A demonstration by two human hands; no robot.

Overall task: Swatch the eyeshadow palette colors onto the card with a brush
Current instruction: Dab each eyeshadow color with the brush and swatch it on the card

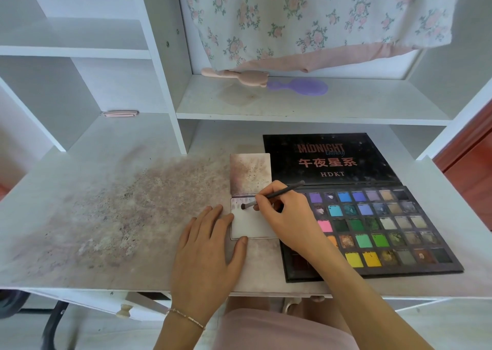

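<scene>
A large black eyeshadow palette (pixel 378 232) lies open on the desk at the right, its lid flat behind it and several coloured pans showing. Left of it lies a white card (pixel 249 226) with faint smudges along its top edge. My right hand (pixel 288 216) pinches a thin dark brush (pixel 277 194), whose tip touches the card's upper left corner. My left hand (pixel 210 246) rests flat on the desk, fingertips pressing the card's left edge and lower corner. A second card (pixel 249 172), stained pinkish brown, lies just behind the white one.
The white desk top (pixel 111 216) is smeared with dusty pink-brown powder on its left half. On the shelf behind lie a pink hairbrush (pixel 239 76) and a purple one (pixel 300 86), under a hanging floral cloth (pixel 319 17). A pink clip (pixel 120 113) sits at the left.
</scene>
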